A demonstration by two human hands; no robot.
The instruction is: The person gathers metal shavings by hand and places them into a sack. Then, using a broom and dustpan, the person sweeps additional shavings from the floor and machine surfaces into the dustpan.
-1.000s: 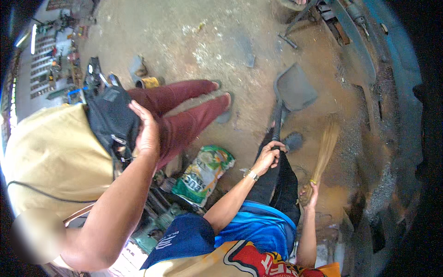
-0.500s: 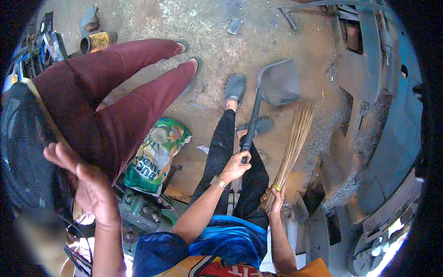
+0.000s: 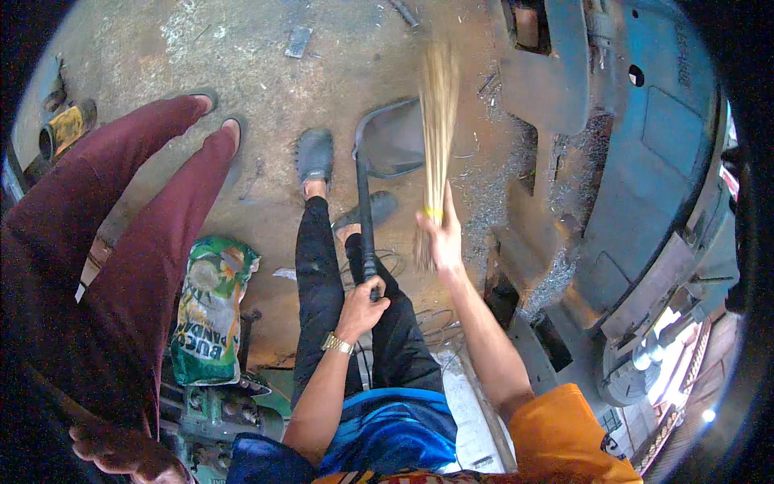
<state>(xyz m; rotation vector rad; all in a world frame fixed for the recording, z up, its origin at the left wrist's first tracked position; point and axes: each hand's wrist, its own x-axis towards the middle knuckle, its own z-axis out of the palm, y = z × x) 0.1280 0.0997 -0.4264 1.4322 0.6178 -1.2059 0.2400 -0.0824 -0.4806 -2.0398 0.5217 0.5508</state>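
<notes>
My left hand, with a metal watch on its wrist, is closed round the black handle of a dustpan. The pan lies on the floor beyond my feet, its handle slanting up toward me. In my right hand is a stick broom, gripped at its yellow binding. The bristles point away from me and pass over the right edge of the pan, their tips smeared by motion. Whether they touch the floor I cannot tell.
Metal shavings lie heaped around a large grey-blue machine on the right. Another person in maroon trousers is at my left. Near them are a green and white sack and a yellow cylinder. A small metal plate lies ahead.
My right hand has brought the broom forward and inward, its bristles now beside the dustpan's right edge. The view has turned rightward, and the other person's raised hand has dropped lower.
</notes>
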